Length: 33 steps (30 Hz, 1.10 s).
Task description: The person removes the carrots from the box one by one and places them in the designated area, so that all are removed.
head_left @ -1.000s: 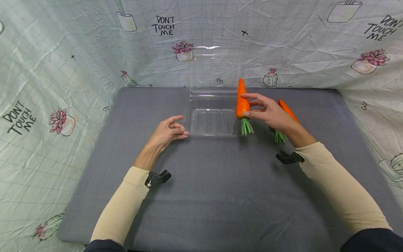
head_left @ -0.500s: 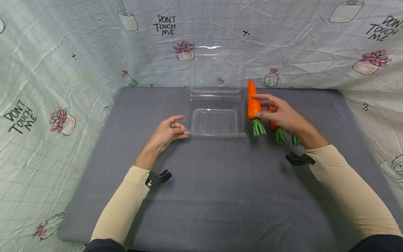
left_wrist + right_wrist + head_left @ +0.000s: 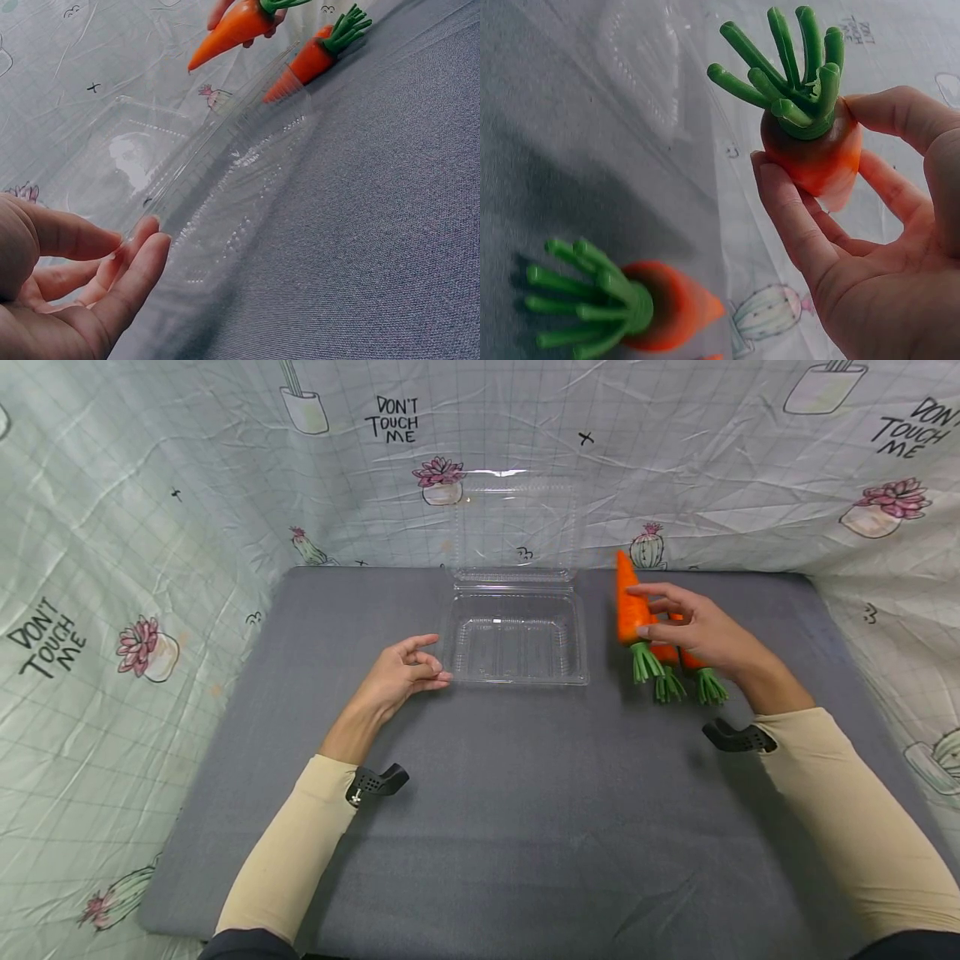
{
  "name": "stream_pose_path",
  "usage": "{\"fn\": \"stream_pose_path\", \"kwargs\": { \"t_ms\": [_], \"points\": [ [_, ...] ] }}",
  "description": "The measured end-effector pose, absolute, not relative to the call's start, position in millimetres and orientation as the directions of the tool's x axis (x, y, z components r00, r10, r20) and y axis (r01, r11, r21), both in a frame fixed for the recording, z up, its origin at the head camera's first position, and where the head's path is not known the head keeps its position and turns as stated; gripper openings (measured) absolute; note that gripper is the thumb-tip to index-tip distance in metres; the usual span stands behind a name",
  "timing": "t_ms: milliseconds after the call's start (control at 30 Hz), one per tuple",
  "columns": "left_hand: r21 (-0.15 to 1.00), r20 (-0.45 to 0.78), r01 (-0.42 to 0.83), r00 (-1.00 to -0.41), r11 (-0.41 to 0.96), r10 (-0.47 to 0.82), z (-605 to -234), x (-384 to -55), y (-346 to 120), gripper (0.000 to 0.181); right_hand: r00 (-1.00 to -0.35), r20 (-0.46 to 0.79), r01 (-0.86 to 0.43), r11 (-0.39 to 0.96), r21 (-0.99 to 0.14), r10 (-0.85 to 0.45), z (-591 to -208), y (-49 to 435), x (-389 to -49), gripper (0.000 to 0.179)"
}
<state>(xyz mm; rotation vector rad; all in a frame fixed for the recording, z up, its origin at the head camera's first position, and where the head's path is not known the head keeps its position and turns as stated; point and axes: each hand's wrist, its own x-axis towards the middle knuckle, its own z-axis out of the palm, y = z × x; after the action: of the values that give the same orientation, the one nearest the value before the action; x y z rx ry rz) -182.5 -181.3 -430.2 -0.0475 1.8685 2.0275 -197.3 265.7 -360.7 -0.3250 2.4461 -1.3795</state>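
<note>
Between thumb and fingers my right hand pinches an orange carrot with green stalks, its tip pointing away from me. In the right wrist view the held carrot is raised off the table. Two more carrots lie below and behind that hand, partly covered by it; the green stalks of one stick out toward me. At mid-table a clear hinged plastic container stands with its lid raised. My left hand holds the container's left rim with its fingertips, seen closely in the left wrist view.
A grey cloth covers the table. Behind and at the sides hangs a pale printed sheet with cactus drawings, close to the table's back edge. Each wrist carries a black camera mount.
My right hand has carried the carrot rightward, from the container's right edge to beside the other two carrots. The left hand and container have stayed put.
</note>
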Motion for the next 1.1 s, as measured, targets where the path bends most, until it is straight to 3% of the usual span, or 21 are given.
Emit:
{"fn": "stream_pose_path", "kwargs": {
  "t_ms": [1100],
  "points": [
    [0.953,-0.283,-0.302,-0.926,-0.038,0.249,-430.1,-183.3,-180.8,0.059,-0.956,-0.151,-0.007,0.536,-0.844,-0.251,-368.2,348.7,-188.5,0.058]
  ]
}}
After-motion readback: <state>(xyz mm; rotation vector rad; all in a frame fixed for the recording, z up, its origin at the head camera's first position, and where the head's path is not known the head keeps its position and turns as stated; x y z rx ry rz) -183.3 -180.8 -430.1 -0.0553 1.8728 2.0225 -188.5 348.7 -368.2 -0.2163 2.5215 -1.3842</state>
